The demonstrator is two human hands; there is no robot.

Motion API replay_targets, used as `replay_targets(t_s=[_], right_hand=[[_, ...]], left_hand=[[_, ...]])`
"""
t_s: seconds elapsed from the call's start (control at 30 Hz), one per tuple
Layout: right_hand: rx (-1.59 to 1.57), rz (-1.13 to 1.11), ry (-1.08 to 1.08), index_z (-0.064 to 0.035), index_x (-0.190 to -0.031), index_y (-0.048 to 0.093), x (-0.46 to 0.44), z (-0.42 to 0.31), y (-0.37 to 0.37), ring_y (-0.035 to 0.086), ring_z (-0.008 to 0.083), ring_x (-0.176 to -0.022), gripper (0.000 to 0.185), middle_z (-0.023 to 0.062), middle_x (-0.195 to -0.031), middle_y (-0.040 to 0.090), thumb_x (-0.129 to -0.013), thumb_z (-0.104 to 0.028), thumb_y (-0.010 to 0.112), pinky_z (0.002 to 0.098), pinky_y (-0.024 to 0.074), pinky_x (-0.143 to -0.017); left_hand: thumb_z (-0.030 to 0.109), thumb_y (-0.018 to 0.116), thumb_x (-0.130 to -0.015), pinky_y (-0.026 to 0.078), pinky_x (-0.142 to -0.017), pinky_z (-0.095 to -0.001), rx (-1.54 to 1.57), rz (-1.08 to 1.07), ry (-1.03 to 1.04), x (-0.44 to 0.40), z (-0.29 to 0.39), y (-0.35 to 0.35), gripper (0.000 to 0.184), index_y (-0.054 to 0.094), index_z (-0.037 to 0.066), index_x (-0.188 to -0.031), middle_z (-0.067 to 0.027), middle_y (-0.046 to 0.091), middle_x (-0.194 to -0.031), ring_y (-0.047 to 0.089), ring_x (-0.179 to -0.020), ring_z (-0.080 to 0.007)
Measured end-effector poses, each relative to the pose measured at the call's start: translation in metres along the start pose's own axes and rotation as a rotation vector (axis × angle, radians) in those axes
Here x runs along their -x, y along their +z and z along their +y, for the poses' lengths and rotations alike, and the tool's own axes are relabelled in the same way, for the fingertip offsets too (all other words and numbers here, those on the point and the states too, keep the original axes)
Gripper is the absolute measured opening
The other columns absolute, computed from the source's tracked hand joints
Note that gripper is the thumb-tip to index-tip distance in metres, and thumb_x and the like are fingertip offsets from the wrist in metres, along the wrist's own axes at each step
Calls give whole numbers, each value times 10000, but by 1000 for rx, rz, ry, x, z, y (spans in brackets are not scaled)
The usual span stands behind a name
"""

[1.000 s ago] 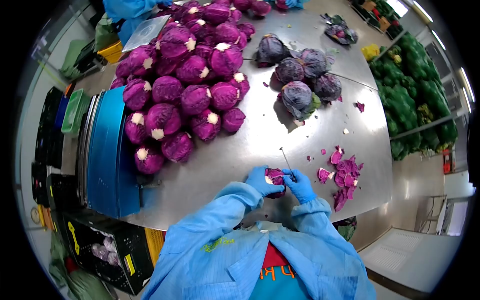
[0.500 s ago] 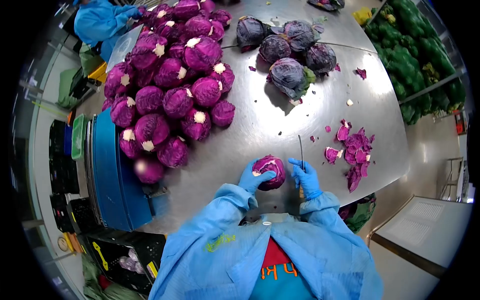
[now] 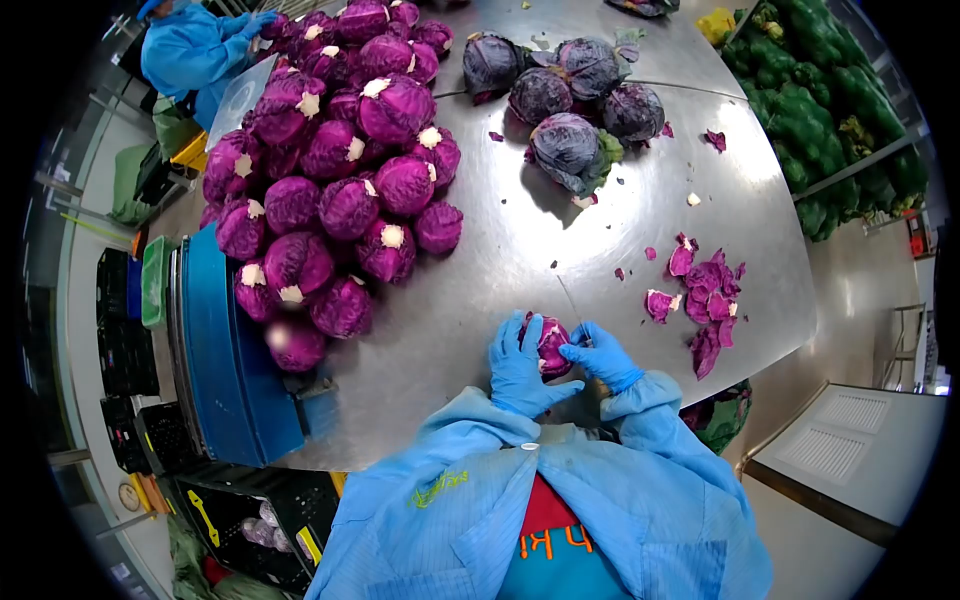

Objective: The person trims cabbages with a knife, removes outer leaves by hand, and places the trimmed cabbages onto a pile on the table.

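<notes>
Cabbage: I see it (image 3: pixel 552 346) between both hands, near the table's (image 3: pixel 450 325) front edge.
Left hand (image 3: pixel 522 372): fingers spread, resting against the cabbage.
Right hand (image 3: pixel 605 360): fingers closed round the knife (image 3: pixel 568 296), beside the cabbage.
Scraps (image 3: pixel 713 290): right of the hands.
Pile (image 3: pixel 349 208): to my left.

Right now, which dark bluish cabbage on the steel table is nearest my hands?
The frontmost dark bluish cabbage, green leaf at its right; others lie farther away.
</notes>
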State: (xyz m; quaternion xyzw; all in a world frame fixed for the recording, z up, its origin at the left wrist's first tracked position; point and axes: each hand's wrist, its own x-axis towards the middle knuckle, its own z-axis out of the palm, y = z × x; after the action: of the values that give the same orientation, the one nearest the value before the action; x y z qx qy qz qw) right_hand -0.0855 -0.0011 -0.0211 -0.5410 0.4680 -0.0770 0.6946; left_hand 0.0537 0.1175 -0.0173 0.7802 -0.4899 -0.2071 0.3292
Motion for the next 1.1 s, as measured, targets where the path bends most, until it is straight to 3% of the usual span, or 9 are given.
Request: replay_targets(t_s=[0.07,0.27,0.53,0.73,0.83,0.9,0.97,1.0,1.1], right_hand=[[3,-30,45,-56,-919,589,2,-6,-6,501,88,-638,347,19,-760,570,-787,-310,784,232,418,-546],[24,-109,121,-61,-871,591,-3,-13,-24,486,79,-540,304,19,-714,573,-806,-304,762,226,389,-453],[-7,-160,230,-39,-783,611,-5,-9,-30,541,100,-497,250,57,-631,612,-803,-252,740,227,415,-440],[136,2,284,-20,-747,613,9,-20,-14,574,135,-513,215,61,-623,612,-764,-211,711,262,443,-455],[367,234,115,-34,-751,623,8,-4,-32,565,140,-496,168,51,-626,627,-774,-185,692,279,441,-458],[740,536,-83,-36,-792,628,-9,47,-109,572,128,-545,188,43,-630,620,-773,-207,703,290,458,-499],[1034,763,-8,-55,-839,638,4,33,-150,564,109,-584,196,37,-661,620,-803,-232,713,272,458,-527],[884,736,-73,-49,-859,635,5,27,-153,577,122,-600,204,54,-690,640,-818,-236,705,292,472,-554],[432,556,-106,-47,-962,642,11,21,-123,600,122,-668,224,60,-784,677,-857,-238,695,298,503,-641]], left_hand=[[492,825,-571,354,-1032,-503,-77,-38,28,-6,-5,11,1042,346,108,-1412,-238,366,-1386,381,-1255,-415],[409,849,-571,414,-984,-491,-133,-58,33,-19,10,3,987,392,73,-1379,-239,420,-1319,441,-1194,-423],[448,818,-591,414,-982,-501,-118,-54,161,-20,0,8,929,418,114,-1360,-200,423,-1335,428,-1208,-414],[420,833,-582,388,-1012,-499,-146,-107,257,-19,-2,0,927,431,113,-1359,-204,445,-1324,443,-1193,-426],[395,850,-558,383,-1021,-494,-49,-77,270,-19,-12,0,951,428,117,-1363,-193,441,-1336,439,-1206,-417],[375,862,-541,381,-1027,-488,40,-65,261,-16,-19,-4,968,425,118,-1365,-192,436,-1342,437,-1214,-411],[352,875,-524,379,-1033,-482,125,-67,247,-16,-24,-11,987,420,122,-1370,-195,430,-1347,434,-1221,-406],[433,844,-541,364,-1045,-494,71,-71,287,-17,-24,-11,1015,387,133,-1396,-192,404,-1371,403,-1245,-409],[369,892,-533,373,-1049,-444,47,-122,354,-19,-18,-20,1019,404,85,-1380,-195,419,-1359,425,-1246,-382]])
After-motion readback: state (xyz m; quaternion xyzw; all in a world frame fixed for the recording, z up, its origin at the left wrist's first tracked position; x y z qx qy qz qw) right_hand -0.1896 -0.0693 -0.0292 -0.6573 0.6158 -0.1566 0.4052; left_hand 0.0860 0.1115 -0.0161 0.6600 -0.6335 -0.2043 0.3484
